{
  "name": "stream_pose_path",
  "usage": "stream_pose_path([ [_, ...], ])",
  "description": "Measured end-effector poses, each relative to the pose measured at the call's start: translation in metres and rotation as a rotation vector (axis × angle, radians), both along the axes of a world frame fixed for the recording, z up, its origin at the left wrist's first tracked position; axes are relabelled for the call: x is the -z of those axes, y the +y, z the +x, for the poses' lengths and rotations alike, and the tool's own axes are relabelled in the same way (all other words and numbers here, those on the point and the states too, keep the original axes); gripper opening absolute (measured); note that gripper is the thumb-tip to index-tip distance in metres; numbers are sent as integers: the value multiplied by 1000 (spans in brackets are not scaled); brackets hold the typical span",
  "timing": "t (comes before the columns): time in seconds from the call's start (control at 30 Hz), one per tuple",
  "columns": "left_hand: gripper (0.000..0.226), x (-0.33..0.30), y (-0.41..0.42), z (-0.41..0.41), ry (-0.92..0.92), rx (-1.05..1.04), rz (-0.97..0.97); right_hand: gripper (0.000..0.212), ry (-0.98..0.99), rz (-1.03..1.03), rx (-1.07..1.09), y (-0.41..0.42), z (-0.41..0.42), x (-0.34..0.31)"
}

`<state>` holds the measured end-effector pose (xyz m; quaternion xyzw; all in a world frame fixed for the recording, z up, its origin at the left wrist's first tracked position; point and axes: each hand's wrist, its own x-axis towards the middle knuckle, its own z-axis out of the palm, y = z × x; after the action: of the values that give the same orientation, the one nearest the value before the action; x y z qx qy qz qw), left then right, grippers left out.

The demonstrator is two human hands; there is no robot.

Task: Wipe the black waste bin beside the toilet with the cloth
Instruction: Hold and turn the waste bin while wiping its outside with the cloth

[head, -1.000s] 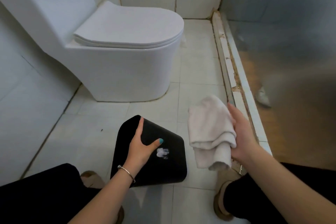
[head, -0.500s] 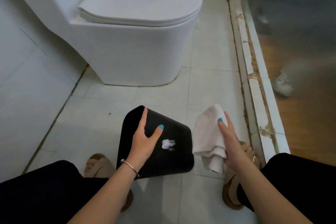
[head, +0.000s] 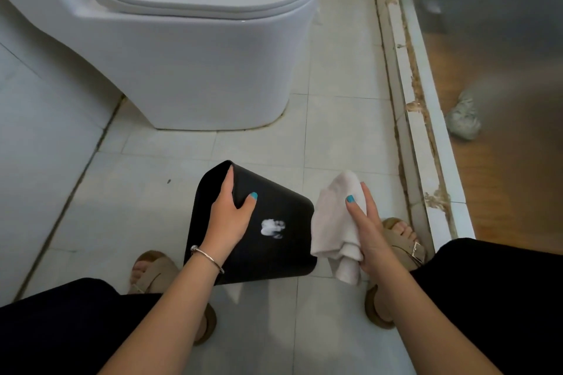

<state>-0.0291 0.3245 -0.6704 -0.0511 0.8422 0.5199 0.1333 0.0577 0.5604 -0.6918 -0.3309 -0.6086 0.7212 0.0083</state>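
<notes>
Bathroom w/ pale tiled floor (head: 170,207); we count 1 white toilet (head: 195,49), lid down, at top left, and a stained raised curb (head: 408,94) along the right w/ frosted glass beyond it. On the floor in front of the toilet: 1 black waste bin (head: 274,210), tipped over so its side faces up, w/ 1 white smear (head: 272,228) on that side. We also see 1 cloth (head: 333,222), white, crumpled, just right of the bin and touching or nearly touching its edge; can't tell which. 2 hands, 2 tan sandals.

Left hand (head: 230,216): grip is on the bin, fingers over its upper edge, thumb spread on the black side, just left of the smear. 1 thin bracelet (head: 207,257) on that wrist.

Right hand (head: 367,234): grip holds the cloth, thumb pressing on top, the bunch hanging below the palm. The smear lies btwn the two hands, closer to the left thumb; the cloth isn't on it.
</notes>
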Motion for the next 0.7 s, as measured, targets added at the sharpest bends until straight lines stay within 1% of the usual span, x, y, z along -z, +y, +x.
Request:
stream_pose_path([
  [0.13, 79, 2, -1, 1, 20, 16, -52, 56, 4, 115, -23, -5, -2, 10],
  [0.23, 79, 2, 0, 3, 19, 38, -66, 61, 14, 147, -62, -15, 0, 20],
  [0.37, 81, -2, 1, 9, 31, 60, -74, 68, 34, 226, -181, -37, 3, 27],
  [0.43, 82, -4, 0, 11, 39, 48, -77, 68, 45, 257, -174, -42, 3, 29],
  [0.53, 87, -6, -3, 12, 38, 40, -84, 67, 51, 288, -152, -39, 3, 31],
  [0.7, 86, -6, -3, 13, 25, 43, -45, 71, 35, 419, -218, -26, 1, 29],
])
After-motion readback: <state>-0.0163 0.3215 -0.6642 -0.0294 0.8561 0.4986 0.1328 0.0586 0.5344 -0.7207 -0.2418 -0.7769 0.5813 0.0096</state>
